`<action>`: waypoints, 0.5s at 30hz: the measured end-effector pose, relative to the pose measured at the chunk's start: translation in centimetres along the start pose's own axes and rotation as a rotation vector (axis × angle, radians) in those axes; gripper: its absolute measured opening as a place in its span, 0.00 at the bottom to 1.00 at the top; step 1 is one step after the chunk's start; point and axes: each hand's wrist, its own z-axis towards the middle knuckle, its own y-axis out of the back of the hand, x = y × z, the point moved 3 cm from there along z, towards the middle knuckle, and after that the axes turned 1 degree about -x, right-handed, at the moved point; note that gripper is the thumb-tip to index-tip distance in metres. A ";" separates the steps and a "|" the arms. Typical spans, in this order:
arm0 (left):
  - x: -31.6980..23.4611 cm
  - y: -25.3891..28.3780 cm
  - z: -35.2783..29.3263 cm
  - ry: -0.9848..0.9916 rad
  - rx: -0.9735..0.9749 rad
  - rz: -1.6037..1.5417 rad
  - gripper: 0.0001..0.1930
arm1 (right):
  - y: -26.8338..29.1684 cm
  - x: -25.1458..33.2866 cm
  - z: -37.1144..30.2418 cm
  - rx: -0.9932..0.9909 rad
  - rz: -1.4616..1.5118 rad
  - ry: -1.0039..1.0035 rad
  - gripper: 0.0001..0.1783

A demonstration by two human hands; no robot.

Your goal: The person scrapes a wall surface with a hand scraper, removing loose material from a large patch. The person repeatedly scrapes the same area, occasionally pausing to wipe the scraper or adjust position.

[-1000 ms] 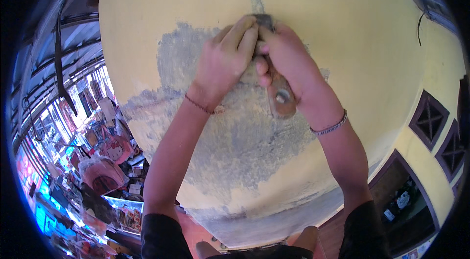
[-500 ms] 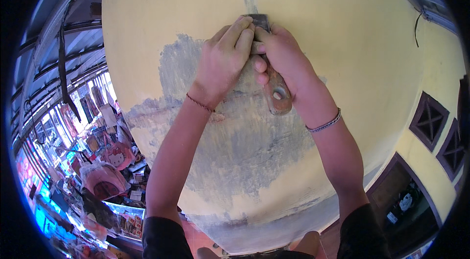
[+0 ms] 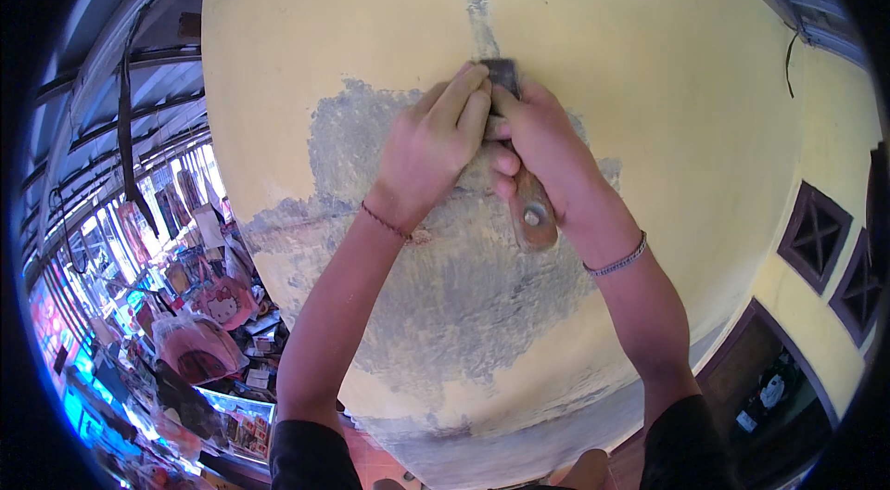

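A scraper with a worn wooden handle and a dark flat metal blade lies tilted against the yellow wall. My right hand wraps round its handle near the blade, the handle's end sticking out below. My left hand is closed on the scraper beside the blade, fingers bunched together and touching the right thumb; the exact grip is partly hidden. The blade's top edge meets the lower end of a narrow grey strip. Under both hands spreads a large rough grey patch where paint is absent.
Shelves and hanging goods crowd the left, among them a pink bag in clear plastic and a glass case. At right are a dark-framed doorway and dark wall vents. Metal roof beams run overhead; a reddish tiled floor shows below.
Both hands and the scraper have slid a short way down the wall, staying together. The view has also tilted slightly upward.
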 end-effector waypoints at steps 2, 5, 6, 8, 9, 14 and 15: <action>0.2 -0.4 0.0 0.093 0.107 -0.016 0.12 | 0.0 0.3 0.1 0.024 0.025 0.059 0.08; -0.1 0.0 0.1 -0.002 0.010 0.000 0.12 | 0.1 0.2 0.1 0.016 -0.019 -0.060 0.09; 0.0 -0.1 0.2 0.021 0.039 0.001 0.12 | 0.1 0.4 0.2 0.015 -0.025 -0.022 0.09; 0.0 0.0 0.3 -0.011 -0.010 0.019 0.11 | 0.0 0.5 0.3 0.016 -0.071 -0.020 0.09; 0.3 -0.2 0.4 0.031 0.013 0.014 0.11 | 0.0 0.8 0.4 0.033 -0.074 0.022 0.09; 0.6 -0.2 1.0 0.012 0.017 0.014 0.11 | -0.2 1.3 1.0 0.054 -0.053 -0.011 0.08; 0.8 -0.2 1.1 0.029 0.045 0.017 0.11 | -0.2 1.1 1.0 0.038 -0.060 -0.070 0.08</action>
